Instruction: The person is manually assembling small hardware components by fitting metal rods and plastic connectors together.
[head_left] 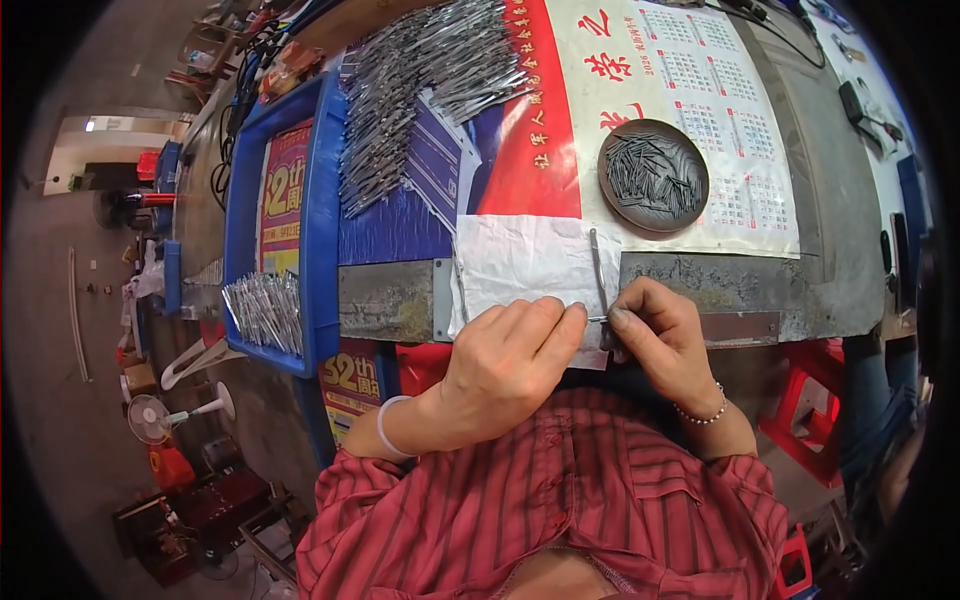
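Note:
My left hand (515, 365) and my right hand (660, 335) meet at the table's near edge, fingertips pinched. Between them runs a thin silvery metal piece (598, 319), gripped at both ends; its exact kind is too small to make out. Under and beyond my fingers lies a crumpled white cloth or paper sheet (520, 260). A narrow grey metal strip (599, 265) lies upright across the sheet's right side, just beyond my hands. Past my right hand stands a round brown bowl (610, 205) holding many small dark metal pins (650, 172).
Slim silvery metal parts (430, 85) are heaped at the table's far left. At left, a blue tray (322, 230) holds another bundle of silvery parts (265, 310). A printed calendar sheet (775, 225) covers the far tabletop. A red stool (805, 415) stands at right, near another person's legs.

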